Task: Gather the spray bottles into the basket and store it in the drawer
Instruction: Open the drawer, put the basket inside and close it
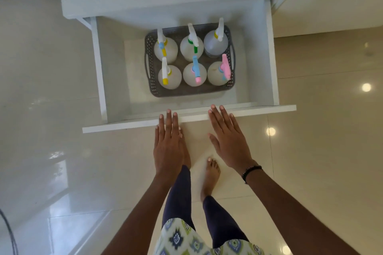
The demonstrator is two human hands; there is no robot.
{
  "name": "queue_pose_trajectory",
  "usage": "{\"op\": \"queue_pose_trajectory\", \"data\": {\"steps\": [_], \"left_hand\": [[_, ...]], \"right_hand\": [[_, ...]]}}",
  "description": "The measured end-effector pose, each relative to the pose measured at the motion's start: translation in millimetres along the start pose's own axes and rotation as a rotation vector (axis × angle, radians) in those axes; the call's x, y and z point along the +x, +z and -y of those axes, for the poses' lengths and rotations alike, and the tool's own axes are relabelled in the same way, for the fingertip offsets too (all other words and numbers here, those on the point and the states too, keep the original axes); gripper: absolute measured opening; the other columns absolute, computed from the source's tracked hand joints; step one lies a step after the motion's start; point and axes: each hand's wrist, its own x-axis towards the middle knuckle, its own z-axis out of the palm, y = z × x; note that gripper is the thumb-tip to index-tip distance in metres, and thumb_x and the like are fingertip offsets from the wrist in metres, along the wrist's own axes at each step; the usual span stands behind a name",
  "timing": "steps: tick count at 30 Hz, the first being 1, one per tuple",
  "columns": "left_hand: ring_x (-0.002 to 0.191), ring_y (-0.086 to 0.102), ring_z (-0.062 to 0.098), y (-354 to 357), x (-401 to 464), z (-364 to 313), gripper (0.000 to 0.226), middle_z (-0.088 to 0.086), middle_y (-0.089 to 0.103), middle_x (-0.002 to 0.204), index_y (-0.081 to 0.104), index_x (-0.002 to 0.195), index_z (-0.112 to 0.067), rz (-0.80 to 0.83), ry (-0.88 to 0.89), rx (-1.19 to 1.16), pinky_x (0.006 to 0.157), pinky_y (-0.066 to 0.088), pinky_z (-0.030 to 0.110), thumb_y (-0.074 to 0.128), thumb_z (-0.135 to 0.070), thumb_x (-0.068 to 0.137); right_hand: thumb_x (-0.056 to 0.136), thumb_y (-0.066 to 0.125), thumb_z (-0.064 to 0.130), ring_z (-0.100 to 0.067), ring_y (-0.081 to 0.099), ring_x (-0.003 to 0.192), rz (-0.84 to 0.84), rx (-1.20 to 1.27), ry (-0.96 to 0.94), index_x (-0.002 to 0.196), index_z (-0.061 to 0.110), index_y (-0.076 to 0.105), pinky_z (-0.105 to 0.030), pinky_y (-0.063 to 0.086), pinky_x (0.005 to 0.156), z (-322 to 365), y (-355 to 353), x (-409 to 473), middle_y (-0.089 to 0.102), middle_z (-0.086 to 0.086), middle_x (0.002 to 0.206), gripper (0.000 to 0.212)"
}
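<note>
Both our hands are flat, fingers spread and extended, palms down. Left hand (168, 146) has its fingertips (168, 112) over the top edge of the drawer front (124, 125); right hand (229, 140) likewise, fingertips (221, 107) reaching just past that edge. Neither hand grips anything. Whether they actually press on the front panel or float just above it, we cannot tell. Black bead bracelet (251, 172) on our right wrist.

Drawer (112, 63) is pulled out, white inside. Grey perforated basket (186, 91) sits on the drawer floor, toward the back and right of centre, with handle slots on both short sides. Six spray bottles stand upright in it, two rows of three, packed close.

Back row:
- bottle with yellow and blue trigger (165, 49)
- bottle with green trigger (191, 47)
- bottle with yellow collar (215, 44)

Front row:
- bottle with yellow nozzle (170, 77)
- bottle with blue and pink head (194, 74)
- bottle with pink head (218, 73)

Glossy beige tile floor (51, 109) all round. Our bare feet show below the hands, right foot (211, 173) clear, the other mostly hidden behind the left hand. Dark leggings (178, 196) and a patterned top (186, 238) at the bottom edge.
</note>
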Motion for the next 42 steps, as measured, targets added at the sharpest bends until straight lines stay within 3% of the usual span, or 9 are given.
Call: {"op": "queue_pose_trajectory", "data": {"steps": [4,6,8,12,17,24,32,38,42], "left_hand": [[0.147,0.003,0.026,-6.7,2.9,-7.6,0.071,0.007,0.012,0.159,0.019,0.150,-0.011,0.003,0.005,-0.005,0.118,0.006,0.039,-0.012,-0.043,0.096],[0.147,0.001,0.025,-5.7,3.7,-7.4,0.066,0.005,0.007,0.160,0.017,0.151,-0.012,0.007,0.014,0.003,0.118,0.007,0.039,-0.003,-0.045,0.097],[0.147,-0.002,0.024,-3.6,8.1,-5.5,0.058,0.001,0.000,0.159,0.014,0.152,-0.014,0.012,0.006,0.014,0.119,0.007,0.039,0.022,-0.037,0.100],[0.146,-0.009,0.022,-8.7,21.7,-6.8,0.071,0.001,-0.004,0.160,0.008,0.152,-0.016,0.033,0.001,0.007,0.119,0.000,0.037,0.049,-0.023,0.095],[0.147,-0.002,0.027,-19.1,46.5,-8.3,0.074,0.007,0.005,0.161,0.009,0.152,-0.014,0.005,0.021,0.046,0.118,0.004,0.042,0.054,-0.016,0.093],[0.148,0.004,0.029,-34.8,91.2,-12.9,0.076,0.008,0.005,0.161,0.008,0.151,-0.014,-0.026,0.049,0.151,0.117,-0.003,0.043,0.054,-0.028,0.093],[0.149,0.000,0.028,-49.6,138.6,-11.5,0.078,0.008,0.001,0.161,0.003,0.152,-0.014,-0.064,0.088,0.140,0.120,0.000,0.044,0.052,-0.030,0.093],[0.149,0.000,0.028,-64.0,178.0,-5.8,0.080,0.008,-0.003,0.161,-0.001,0.152,-0.013,-0.093,0.165,0.213,0.119,0.001,0.042,0.050,-0.031,0.094],[0.149,0.000,0.027,-86.7,217.0,8.6,0.085,0.010,-0.003,0.161,-0.004,0.151,-0.011,-0.187,0.236,0.296,0.121,0.005,0.040,0.055,-0.029,0.093]], "right_hand": [[0.097,0.040,0.047,-0.022,-0.001,0.149,0.037,0.016,0.021,0.152,0.015,0.003,-0.040,0.008,0.121,2.1,-0.5,1.3,0.002,-0.005,0.161,0.073],[0.096,0.042,0.048,-0.022,-0.003,0.149,0.045,0.013,0.014,0.152,0.015,0.002,-0.041,0.008,0.121,0.3,-0.9,1.8,0.000,-0.005,0.161,0.077],[0.096,0.041,0.050,-0.022,-0.005,0.149,0.047,0.009,0.007,0.152,0.014,0.001,-0.040,0.006,0.121,-1.6,-2.6,5.2,-0.002,-0.004,0.161,0.078],[0.095,0.040,0.053,-0.022,-0.005,0.148,0.048,0.002,0.001,0.152,0.014,0.001,-0.040,0.005,0.121,-3.2,-8.2,18.9,-0.002,-0.005,0.161,0.079],[0.094,0.038,0.055,-0.022,-0.007,0.148,0.035,0.003,-0.008,0.152,0.014,-0.001,-0.039,0.001,0.121,-8.4,-18.0,44.3,-0.003,-0.004,0.161,0.081],[0.094,0.038,0.056,-0.023,-0.005,0.148,-0.001,-0.026,-0.021,0.152,0.012,0.002,-0.041,0.003,0.121,-18.5,-35.1,87.4,-0.001,-0.006,0.161,0.082],[0.095,0.036,0.056,-0.022,-0.008,0.148,-0.048,-0.059,-0.014,0.152,0.013,-0.001,-0.039,-0.001,0.120,-25.0,-50.1,135.5,-0.004,-0.005,0.161,0.080],[0.099,0.038,0.042,-0.024,-0.003,0.149,-0.091,-0.128,-0.034,0.152,0.011,0.001,-0.042,0.006,0.122,-32.7,-66.0,172.3,-0.002,-0.007,0.161,0.072],[0.095,0.047,0.034,-0.029,0.001,0.148,-0.230,-0.167,0.023,0.152,0.009,0.004,-0.044,0.008,0.121,-31.3,-90.8,204.4,0.002,-0.010,0.161,0.075]]}}
